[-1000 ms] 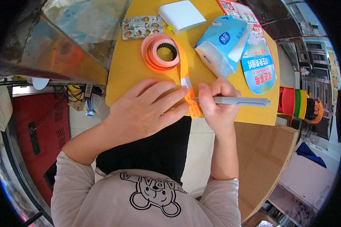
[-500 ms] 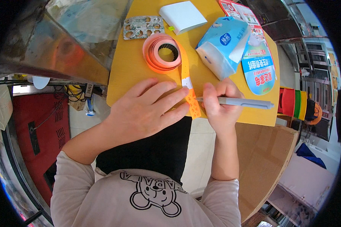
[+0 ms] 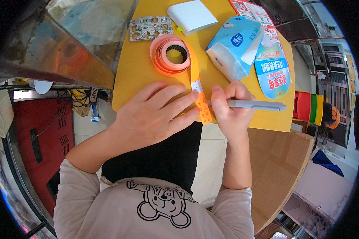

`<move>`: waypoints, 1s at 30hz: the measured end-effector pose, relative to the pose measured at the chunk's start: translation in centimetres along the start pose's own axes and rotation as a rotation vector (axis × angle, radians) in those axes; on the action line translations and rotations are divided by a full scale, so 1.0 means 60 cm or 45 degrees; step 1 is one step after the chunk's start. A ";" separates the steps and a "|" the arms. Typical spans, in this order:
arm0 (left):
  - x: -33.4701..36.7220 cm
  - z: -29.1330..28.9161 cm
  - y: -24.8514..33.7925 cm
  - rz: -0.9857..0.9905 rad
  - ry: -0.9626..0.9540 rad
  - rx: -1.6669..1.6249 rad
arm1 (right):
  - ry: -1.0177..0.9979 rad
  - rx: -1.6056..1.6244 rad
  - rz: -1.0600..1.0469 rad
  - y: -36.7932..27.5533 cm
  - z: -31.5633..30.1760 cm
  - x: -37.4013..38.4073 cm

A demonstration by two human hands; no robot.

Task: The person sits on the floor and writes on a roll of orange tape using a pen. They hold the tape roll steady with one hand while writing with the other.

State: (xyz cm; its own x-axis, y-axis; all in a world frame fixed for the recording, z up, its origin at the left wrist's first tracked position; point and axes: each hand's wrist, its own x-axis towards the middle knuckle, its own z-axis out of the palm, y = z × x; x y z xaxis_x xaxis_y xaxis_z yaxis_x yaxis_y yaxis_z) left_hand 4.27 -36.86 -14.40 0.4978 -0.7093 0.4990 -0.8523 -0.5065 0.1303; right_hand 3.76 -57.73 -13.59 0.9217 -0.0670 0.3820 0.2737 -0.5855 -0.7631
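My left hand (image 3: 149,113) lies flat with fingers spread, its fingertips pressing the left edge of an orange label strip (image 3: 204,113) at the table's near edge. Handwritten dark marks cover the strip's near end. A white section sits farther up, and the strip runs back to an orange-pink label roll (image 3: 158,55) standing just beyond my left fingers. My right hand (image 3: 233,115) grips a pale grey-blue pen (image 3: 263,105), its rear end pointing right. The pen's tip is at the strip's right edge, mostly hidden by my fingers.
On the yellow table (image 3: 147,81) are an emptied blister pack (image 3: 150,28), a white box (image 3: 192,16), a blue tissue pack (image 3: 236,46) and a printed leaflet (image 3: 273,75). A large cardboard box (image 3: 281,171) stands below right. A red cabinet (image 3: 44,147) is at left.
My right hand has shifted very slightly up and left, and the pen's rear end has risen a little. The left hand keeps its place on the strip.
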 end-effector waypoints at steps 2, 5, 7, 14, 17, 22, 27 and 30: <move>0.000 0.001 0.001 -0.005 0.005 -0.012 | 0.022 0.002 0.009 -0.001 0.001 -0.001; 0.001 0.002 0.002 -0.011 0.018 -0.016 | 0.034 -0.003 0.030 -0.003 0.000 -0.001; 0.001 0.001 0.001 -0.006 0.008 -0.007 | 0.026 -0.016 0.024 -0.003 -0.001 -0.001; 0.000 0.002 0.002 -0.015 0.007 -0.008 | 0.015 0.013 0.009 0.000 0.001 0.000; 0.000 0.002 0.002 -0.017 0.020 -0.011 | 0.008 0.003 -0.007 -0.001 -0.001 0.000; 0.000 0.001 0.002 -0.017 -0.003 -0.010 | 0.027 -0.027 -0.026 -0.004 0.000 0.001; 0.001 0.001 0.002 -0.014 0.008 -0.012 | 0.002 -0.035 -0.056 0.000 -0.002 -0.002; 0.000 0.002 0.001 -0.011 0.011 -0.019 | 0.052 -0.002 -0.097 0.006 -0.001 -0.001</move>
State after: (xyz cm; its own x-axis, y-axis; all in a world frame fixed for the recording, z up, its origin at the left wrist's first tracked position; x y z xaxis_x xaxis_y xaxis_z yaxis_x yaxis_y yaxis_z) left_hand 4.24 -36.95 -14.47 0.5037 -0.7008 0.5052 -0.8504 -0.5052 0.1471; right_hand 3.78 -57.98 -13.85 0.8863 -0.0549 0.4599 0.3421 -0.5917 -0.7300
